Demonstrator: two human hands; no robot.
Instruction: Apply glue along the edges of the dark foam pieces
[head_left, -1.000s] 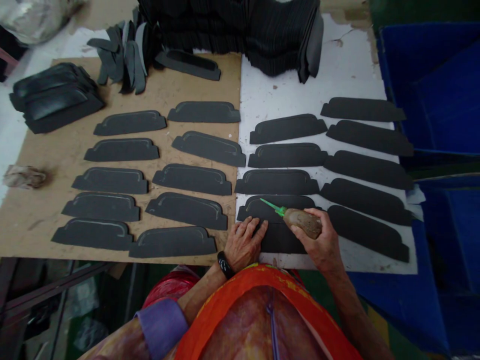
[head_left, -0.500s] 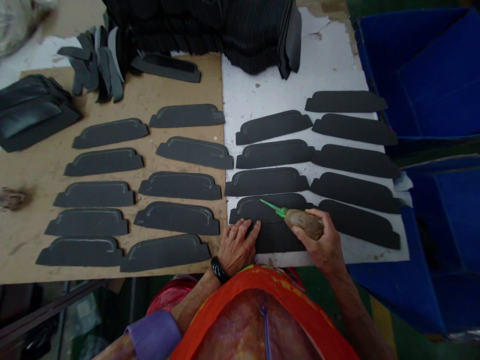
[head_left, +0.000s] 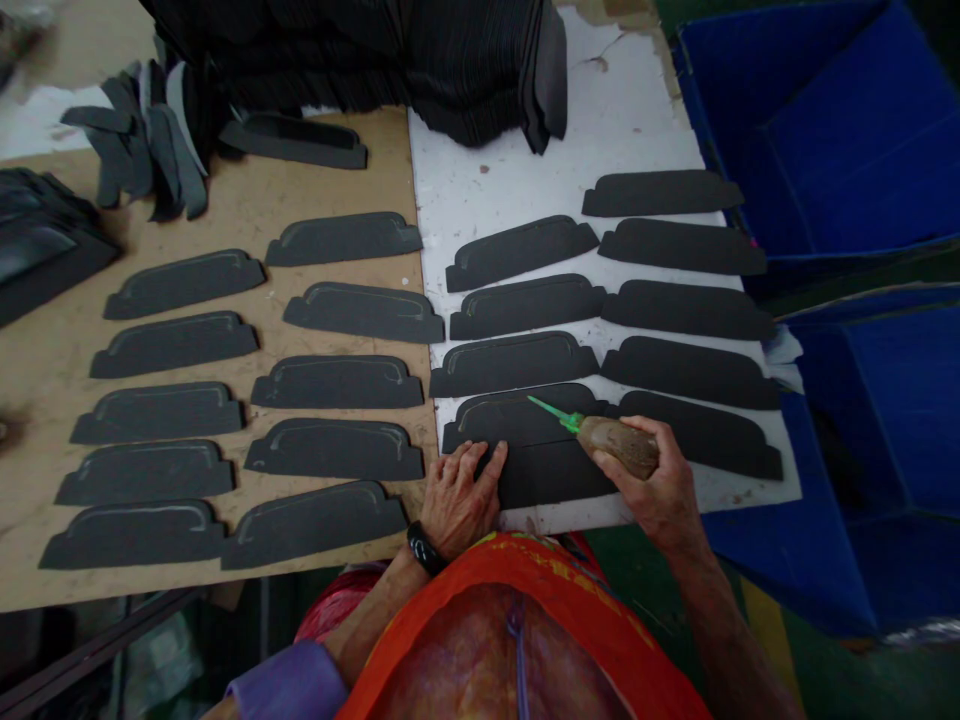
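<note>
My right hand [head_left: 660, 490] is wrapped round a brownish squeeze bottle [head_left: 621, 446] with a long green nozzle [head_left: 555, 412]. The nozzle tip points left, over a dark grey foam-like piece [head_left: 517, 408] with a stepped outline. Along that piece's upper left edge runs a thin pale line. My left hand [head_left: 461, 495] lies with its fingers spread on the left end of this piece and of the dark piece [head_left: 555, 475] in front of it. Whether the tip touches the surface I cannot tell.
Similar pieces lie in columns; those on the brown board [head_left: 337, 190] carry pale lines along their edges. At the back stands a big stack of black sheets [head_left: 480, 70], with loose grey strips [head_left: 161, 140] to its left. Blue bins [head_left: 847, 130] stand beyond the table's right edge.
The view has shifted, so the table's contents sit further left. Relative to the piece, the nozzle tip has moved slightly to the right along its upper edge. My left hand stays on the piece.
</note>
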